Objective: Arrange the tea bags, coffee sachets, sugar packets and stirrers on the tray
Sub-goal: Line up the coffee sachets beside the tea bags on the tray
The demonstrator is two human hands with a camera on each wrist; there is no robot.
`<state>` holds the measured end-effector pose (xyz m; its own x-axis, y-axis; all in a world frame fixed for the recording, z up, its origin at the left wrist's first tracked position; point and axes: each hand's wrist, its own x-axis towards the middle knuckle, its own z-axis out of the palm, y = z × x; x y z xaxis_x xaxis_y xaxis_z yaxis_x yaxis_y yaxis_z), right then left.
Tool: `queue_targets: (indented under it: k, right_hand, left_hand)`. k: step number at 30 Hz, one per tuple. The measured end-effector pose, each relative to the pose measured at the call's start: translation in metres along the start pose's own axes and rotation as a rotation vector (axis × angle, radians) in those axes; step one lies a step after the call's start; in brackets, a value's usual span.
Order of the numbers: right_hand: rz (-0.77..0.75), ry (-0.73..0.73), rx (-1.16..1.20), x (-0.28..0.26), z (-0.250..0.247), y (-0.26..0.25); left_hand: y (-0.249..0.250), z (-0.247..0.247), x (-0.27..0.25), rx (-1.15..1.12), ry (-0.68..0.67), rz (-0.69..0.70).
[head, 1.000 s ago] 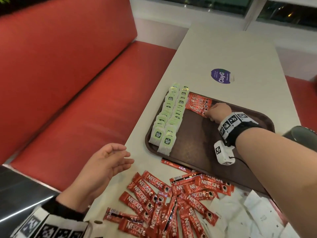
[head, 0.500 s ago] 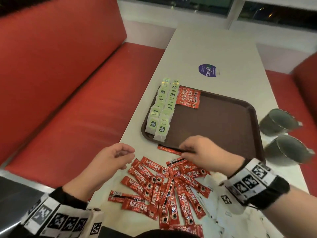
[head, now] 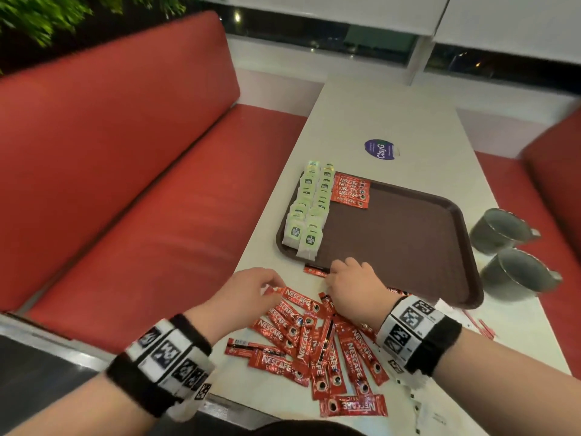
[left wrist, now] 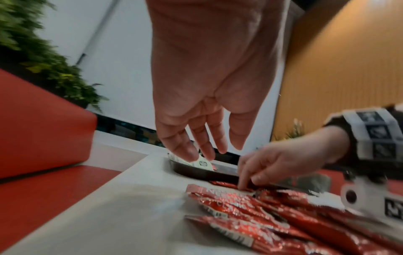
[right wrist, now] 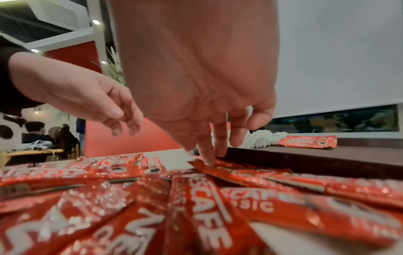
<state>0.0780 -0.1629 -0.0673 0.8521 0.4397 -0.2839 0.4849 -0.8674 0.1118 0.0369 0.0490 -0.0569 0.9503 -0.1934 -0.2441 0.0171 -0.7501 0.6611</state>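
A brown tray [head: 408, 247] lies on the white table. Two rows of green tea bags [head: 309, 209] line its left side, with a small stack of red coffee sachets [head: 350, 190] beside them at the far end. Loose red sachets [head: 314, 341] are heaped on the table in front of the tray. My right hand [head: 334, 272] points its fingers down at the tray's near edge, and one fingertip [right wrist: 209, 163] presses a sachet [head: 314, 271] there. My left hand [head: 270, 286] hovers over the heap's left edge with relaxed fingers [left wrist: 185, 151], holding nothing.
Two grey metal mugs [head: 500, 231] [head: 515, 275] stand right of the tray. A purple sticker [head: 379, 150] marks the table beyond it. White packets [head: 437, 413] lie at the near right. A red bench [head: 125, 199] runs along the table's left edge.
My right hand has come back from the sachet stack at the tray's far end to the loose sachets by its near edge. My left hand has moved in over the heap.
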Motion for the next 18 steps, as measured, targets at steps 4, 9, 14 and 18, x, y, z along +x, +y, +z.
queue_targets:
  k: [4, 9, 14, 18]
  right_hand:
    - [0.048, -0.002, -0.004, 0.000, -0.003, -0.007]
    - [0.065, -0.042, -0.004, 0.000, -0.009, -0.016]
    - [0.082, -0.031, -0.021, 0.004, -0.010, -0.019]
    - [0.035, -0.053, -0.036, 0.009, -0.011, -0.022]
  left_hand:
    - [0.010, 0.021, 0.031, 0.329, -0.109, 0.137]
    - [0.011, 0.033, 0.046, 0.577, -0.166, 0.179]
    - [0.005, 0.033, 0.049, 0.610, -0.142, 0.202]
    - [0.001, 0.023, 0.047, 0.590, -0.113, 0.195]
